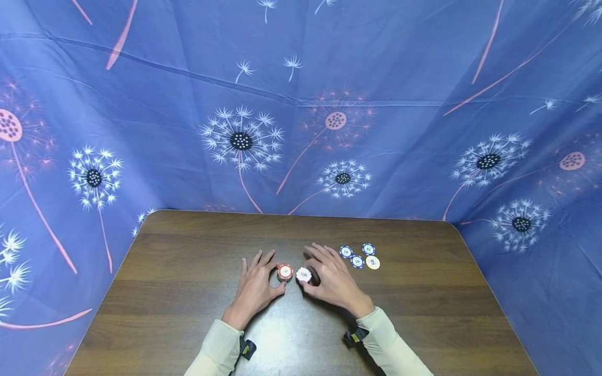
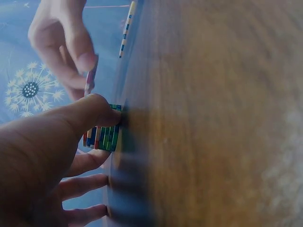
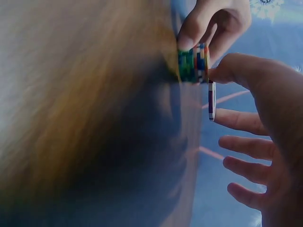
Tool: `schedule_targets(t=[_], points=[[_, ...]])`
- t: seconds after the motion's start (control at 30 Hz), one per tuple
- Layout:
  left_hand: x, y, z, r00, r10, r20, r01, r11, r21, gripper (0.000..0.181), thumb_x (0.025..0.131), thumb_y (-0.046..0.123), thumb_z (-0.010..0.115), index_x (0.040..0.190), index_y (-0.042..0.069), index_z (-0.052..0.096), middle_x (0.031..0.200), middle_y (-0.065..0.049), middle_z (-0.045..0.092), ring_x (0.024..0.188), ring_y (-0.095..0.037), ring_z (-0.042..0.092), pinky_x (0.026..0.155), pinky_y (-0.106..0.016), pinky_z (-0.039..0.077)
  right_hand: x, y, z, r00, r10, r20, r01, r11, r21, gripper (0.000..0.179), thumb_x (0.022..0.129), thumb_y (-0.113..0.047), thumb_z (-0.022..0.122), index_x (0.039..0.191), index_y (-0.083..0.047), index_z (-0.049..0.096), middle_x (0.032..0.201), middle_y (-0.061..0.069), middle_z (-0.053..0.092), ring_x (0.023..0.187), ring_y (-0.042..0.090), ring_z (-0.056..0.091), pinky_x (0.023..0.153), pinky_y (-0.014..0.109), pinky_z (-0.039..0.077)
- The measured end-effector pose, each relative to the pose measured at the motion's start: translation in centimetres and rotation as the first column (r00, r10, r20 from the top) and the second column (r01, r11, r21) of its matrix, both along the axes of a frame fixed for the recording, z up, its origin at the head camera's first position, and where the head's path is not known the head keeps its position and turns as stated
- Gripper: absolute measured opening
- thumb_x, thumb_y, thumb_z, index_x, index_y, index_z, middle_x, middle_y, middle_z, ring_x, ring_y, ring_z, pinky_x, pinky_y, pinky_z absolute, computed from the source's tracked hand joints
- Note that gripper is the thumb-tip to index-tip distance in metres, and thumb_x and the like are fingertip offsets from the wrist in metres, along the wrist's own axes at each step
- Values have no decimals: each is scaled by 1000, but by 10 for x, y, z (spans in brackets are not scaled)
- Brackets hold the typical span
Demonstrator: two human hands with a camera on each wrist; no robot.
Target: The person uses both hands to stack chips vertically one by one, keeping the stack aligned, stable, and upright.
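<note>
A stack of poker chips (image 1: 285, 272) stands on the table, with a red-rimmed chip on top. My left hand (image 1: 256, 282) pinches this stack between thumb and index finger from its left side. In the left wrist view the stack (image 2: 108, 137) shows green chips low down, with blue and red ones above. Just to the right, my right hand (image 1: 334, 279) pinches a single white-faced poker chip (image 1: 303, 274) marked 500. The right wrist view shows that chip (image 3: 212, 101) edge-on, raised off the table beside the top of the stack.
Right of my right hand lie several loose chips: blue-rimmed ones (image 1: 357, 261) marked 10 and a yellow-rimmed one (image 1: 372, 262) marked 50. They lie flat on the brown wooden table (image 1: 188, 313). A blue dandelion-print cloth (image 1: 404, 104) hangs behind the table's far edge.
</note>
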State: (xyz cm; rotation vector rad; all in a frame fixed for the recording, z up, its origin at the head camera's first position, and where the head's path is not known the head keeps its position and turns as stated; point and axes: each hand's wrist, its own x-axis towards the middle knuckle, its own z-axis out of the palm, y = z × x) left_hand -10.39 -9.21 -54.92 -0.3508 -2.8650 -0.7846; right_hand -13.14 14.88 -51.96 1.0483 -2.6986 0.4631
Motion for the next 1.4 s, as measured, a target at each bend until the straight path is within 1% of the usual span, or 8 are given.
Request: schedule_targets(t=[0.13,0.37,0.57,0.73,1.03,1.13,1.27,1.4], points=[[0,0,0,1000,-3,-3,3,1000,-6,44,80,36,90,115,13,79,154,-14,61,147,-46,49,114,-83,26,-3,-11,3,1000,12,1,-12,1000,11,39,88,-38,84,113,-9,79,151,16,62,146,39,52,119,63,38],[-1,0,-2,1000,-3,-3,2,1000,-6,45,80,36,90,116,12,79,154,-14,61,148,-46,48,114,-84,26,-8,-25,5,1000,25,11,-25,1000,13,39,84,-37,86,111,-10,78,152,16,61,147,38,51,121,60,36],[-1,0,-3,1000,-7,-12,7,1000,0,42,79,34,89,114,13,79,153,-14,61,147,-46,48,113,-84,26,-13,-34,2,999,48,23,-48,999,24,39,87,-38,84,114,-11,79,152,16,61,147,39,50,121,60,36],[0,-1,-3,1000,-9,-20,9,1000,5,42,78,32,90,114,12,79,153,-14,61,147,-47,48,112,-85,26,-14,-39,1,999,45,21,-45,998,33,38,90,-40,83,114,-12,79,152,16,61,147,39,51,121,60,36],[0,-1,-2,1000,-4,-21,4,1000,4,43,78,31,89,114,11,78,153,-14,61,147,-46,48,113,-84,26,-14,-43,3,999,38,33,-39,998,40,44,88,-43,84,115,-9,79,154,15,60,147,38,50,122,59,36],[0,-1,-1,1000,-2,-9,2,1000,10,42,78,31,89,114,11,78,154,-14,61,148,-46,47,113,-84,26,-14,-43,2,999,38,35,-40,998,50,45,89,-45,83,115,-8,79,154,16,59,148,38,50,122,59,36],[0,-1,-1,1000,-1,1,1,1000,14,40,78,31,89,112,13,78,154,-14,60,148,-46,47,114,-84,25,-13,-40,3,997,38,63,-39,999,15,47,91,-46,82,116,-7,78,154,18,59,148,40,49,122,61,35],[0,0,-2,1000,-1,-10,1,1000,16,39,79,32,90,112,14,78,153,-14,61,148,-46,48,113,-84,25,-7,-30,7,996,8,86,-7,1000,-15,49,93,-46,80,121,-6,77,154,17,59,148,40,49,123,62,34]])
